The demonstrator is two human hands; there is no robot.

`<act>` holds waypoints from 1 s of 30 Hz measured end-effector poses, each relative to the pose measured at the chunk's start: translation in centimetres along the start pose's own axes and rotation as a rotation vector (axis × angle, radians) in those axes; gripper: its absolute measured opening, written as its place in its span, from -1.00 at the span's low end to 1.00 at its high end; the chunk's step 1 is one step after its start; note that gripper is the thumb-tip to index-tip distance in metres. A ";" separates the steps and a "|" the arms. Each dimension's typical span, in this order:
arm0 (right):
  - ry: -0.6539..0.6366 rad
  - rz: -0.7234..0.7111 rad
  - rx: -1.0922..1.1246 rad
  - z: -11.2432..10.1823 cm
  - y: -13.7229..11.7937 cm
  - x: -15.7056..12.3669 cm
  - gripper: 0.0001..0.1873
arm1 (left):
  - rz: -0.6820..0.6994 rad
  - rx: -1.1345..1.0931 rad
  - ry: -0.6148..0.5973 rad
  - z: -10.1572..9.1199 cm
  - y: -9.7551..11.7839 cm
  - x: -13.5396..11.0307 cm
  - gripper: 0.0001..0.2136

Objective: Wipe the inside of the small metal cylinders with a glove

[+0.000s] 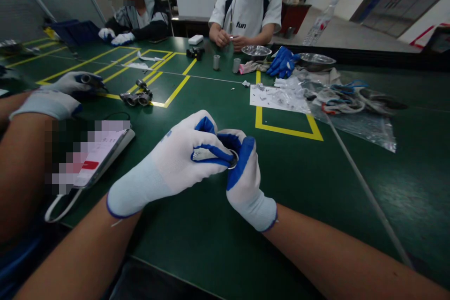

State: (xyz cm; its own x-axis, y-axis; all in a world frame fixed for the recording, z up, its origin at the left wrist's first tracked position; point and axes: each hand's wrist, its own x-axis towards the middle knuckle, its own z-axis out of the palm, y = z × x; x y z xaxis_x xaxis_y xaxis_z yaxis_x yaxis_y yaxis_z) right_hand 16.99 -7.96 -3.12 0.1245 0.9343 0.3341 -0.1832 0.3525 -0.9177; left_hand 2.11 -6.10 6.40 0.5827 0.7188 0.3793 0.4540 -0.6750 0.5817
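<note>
Both my hands wear white gloves with blue fingertips and meet over the green table (225,225) near its front edge. My left hand (176,161) is curled, its fingers pinched on a small round metal part (232,159). My right hand (244,178) grips the same part from the other side, thumb and fingers wrapped round its rim. Most of the part is hidden between the gloves.
A co-worker's gloved hand (68,85) at the left holds a small metal piece. A phone (94,154) lies nearby. Metal parts (136,98) sit by yellow tape lines. Farther off are a plastic bag (351,103), metal bowls (256,50), blue gloves (283,62) and two seated people.
</note>
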 end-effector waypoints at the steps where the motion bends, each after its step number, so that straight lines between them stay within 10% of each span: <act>1: -0.002 0.017 -0.007 0.0 0.1 0.0 -0.33 | -0.001 0.006 -0.014 0.0 0.1 0.0 -0.97; 30: -0.076 -0.058 -0.051 0.0 -0.1 0.4 -0.41 | 0.037 0.262 -0.113 1.0 1.3 -0.4 -0.90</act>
State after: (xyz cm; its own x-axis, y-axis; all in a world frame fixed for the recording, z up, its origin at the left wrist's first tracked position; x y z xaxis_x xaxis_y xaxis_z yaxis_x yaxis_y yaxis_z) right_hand 17.06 -7.65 -2.93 0.0590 0.9144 0.4006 -0.1275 0.4049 -0.9054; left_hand 3.15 -7.42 6.35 0.6671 0.6795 0.3055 0.5809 -0.7311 0.3579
